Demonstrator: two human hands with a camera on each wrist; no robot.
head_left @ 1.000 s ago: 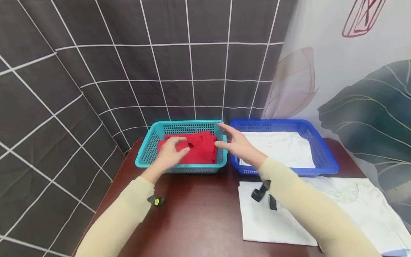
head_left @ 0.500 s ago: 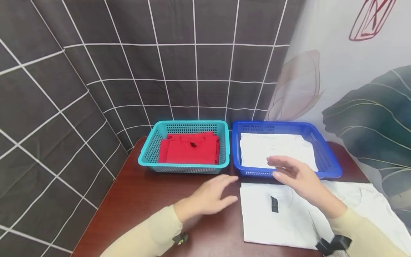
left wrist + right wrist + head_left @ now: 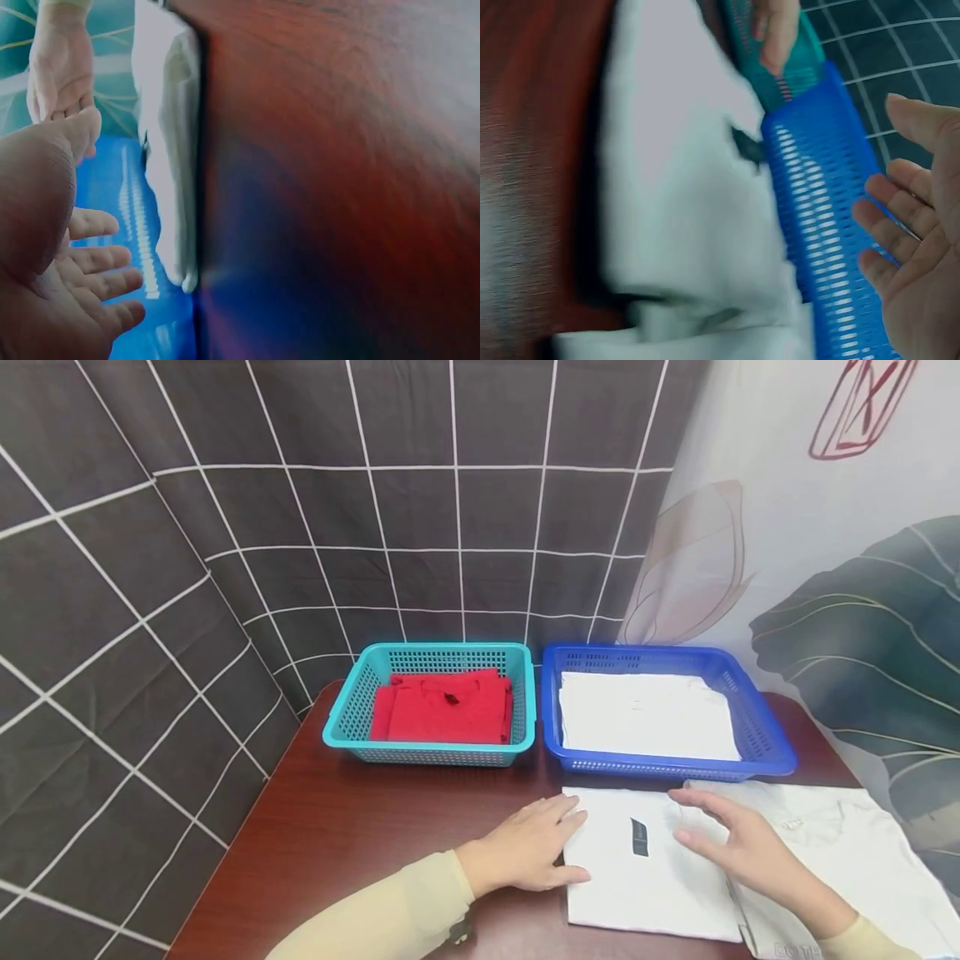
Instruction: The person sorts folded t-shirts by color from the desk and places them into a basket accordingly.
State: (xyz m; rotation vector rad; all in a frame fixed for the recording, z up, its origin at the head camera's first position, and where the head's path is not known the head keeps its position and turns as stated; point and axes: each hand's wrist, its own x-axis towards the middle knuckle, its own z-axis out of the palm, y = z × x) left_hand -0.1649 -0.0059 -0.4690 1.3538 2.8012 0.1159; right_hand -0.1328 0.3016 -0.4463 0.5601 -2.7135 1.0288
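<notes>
A folded white T-shirt with a dark neck label lies at the front of the table. My left hand is at its left edge, fingers spread and pointing right. Over the shirt's right part is my right hand, thumb and fingers apart with nothing between them. In the left wrist view the left hand's fingers are extended beside the shirt's edge. The right wrist view shows the right hand with its palm above the shirt. Another white shirt lies to the right, partly behind the right hand.
A teal basket with folded red shirts stands at the back of the brown table. Right of it is a blue basket holding folded white shirts. Dark checked cloth hangs behind.
Both hands have left the teal basket area. The left hand moved right and toward the front, to the shirt's left edge; the right hand came down over the shirt's right side.
</notes>
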